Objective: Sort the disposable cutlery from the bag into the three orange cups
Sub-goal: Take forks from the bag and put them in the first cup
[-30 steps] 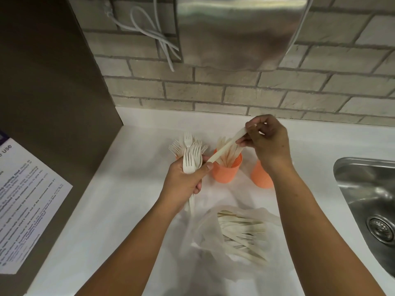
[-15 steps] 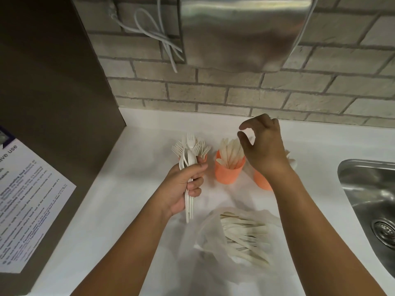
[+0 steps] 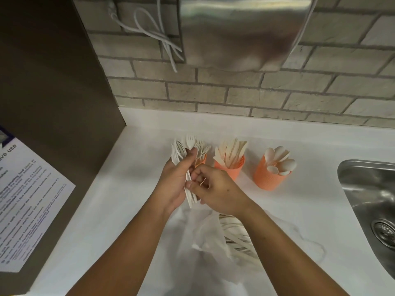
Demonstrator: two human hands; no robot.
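My left hand (image 3: 174, 182) grips a bunch of white plastic forks (image 3: 181, 150), tines up, over the white counter. My right hand (image 3: 213, 189) has come against the fork handles, its fingers curled round them just below my left thumb. Three orange cups stand in a row behind: the left cup (image 3: 202, 161), mostly hidden by my hands, holds forks; the middle cup (image 3: 232, 167) holds knives; the right cup (image 3: 269, 176) holds spoons. A clear plastic bag (image 3: 205, 238) with more cutlery lies in front, partly under my right forearm.
A steel sink (image 3: 372, 197) is set into the counter on the right. A brown cabinet side with a printed notice (image 3: 27, 201) stands on the left. On the brick wall hang a steel dispenser (image 3: 241, 30) and a looped white cable (image 3: 154, 37).
My right hand dropped a knife into the middle cup, then moved left and down to the fork handles in my left hand. The spoon cup is now uncovered.
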